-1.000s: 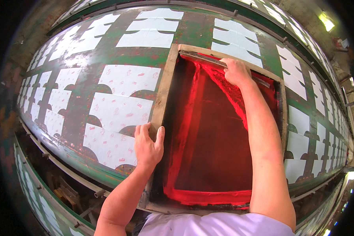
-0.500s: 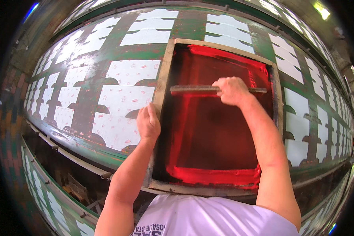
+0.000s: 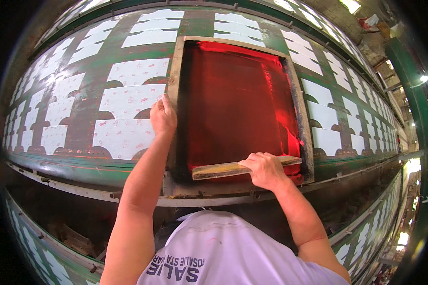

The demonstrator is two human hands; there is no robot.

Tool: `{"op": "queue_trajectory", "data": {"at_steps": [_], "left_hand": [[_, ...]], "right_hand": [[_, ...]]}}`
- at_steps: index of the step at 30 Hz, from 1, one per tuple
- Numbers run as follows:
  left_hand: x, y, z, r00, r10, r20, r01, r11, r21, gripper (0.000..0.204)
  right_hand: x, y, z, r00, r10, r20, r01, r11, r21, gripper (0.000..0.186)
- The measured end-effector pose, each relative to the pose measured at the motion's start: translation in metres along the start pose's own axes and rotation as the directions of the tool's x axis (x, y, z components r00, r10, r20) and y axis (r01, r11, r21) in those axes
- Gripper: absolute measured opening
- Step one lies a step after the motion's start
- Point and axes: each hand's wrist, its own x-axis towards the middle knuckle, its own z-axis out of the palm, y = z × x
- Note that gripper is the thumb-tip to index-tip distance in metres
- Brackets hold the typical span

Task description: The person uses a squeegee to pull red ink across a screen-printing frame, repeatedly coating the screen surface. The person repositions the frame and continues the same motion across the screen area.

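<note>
A wooden-framed printing screen (image 3: 175, 66) lies on the green table, its mesh covered in a film of red ink. Thicker red ink (image 3: 242, 50) shows along the far edge and down the right side. My right hand (image 3: 267, 170) is closed over the top of a wooden squeegee (image 3: 218, 170), which lies crosswise near the screen's near edge, slightly tilted. Against the frame's left rail, my left hand (image 3: 164, 118) grips at about mid-length, fingers pointing away from me. The squeegee's lower edge is hidden by its wooden body.
White cut fabric pieces (image 3: 123, 137) lie in rows on the long green table (image 3: 71, 164); those left of the screen carry small red prints, while those on the right look plain. A metal rail (image 3: 71, 184) runs along the table's near edge. Another table with pieces stands behind me.
My right hand has pulled the squeegee from the screen's far half to its near edge, spreading red ink. My left hand stays at the left rail. The view has shifted rightward.
</note>
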Motion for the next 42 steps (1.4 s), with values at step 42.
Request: {"op": "queue_trajectory", "data": {"at_steps": [42], "left_hand": [[-0.011, 0.021, 0.014, 0.993, 0.057, -0.101, -0.024, 0.952, 0.305, 0.041]], "right_hand": [[0.3, 0.269, -0.049, 0.989, 0.042, 0.145, -0.018, 0.987, -0.159, 0.037]]}}
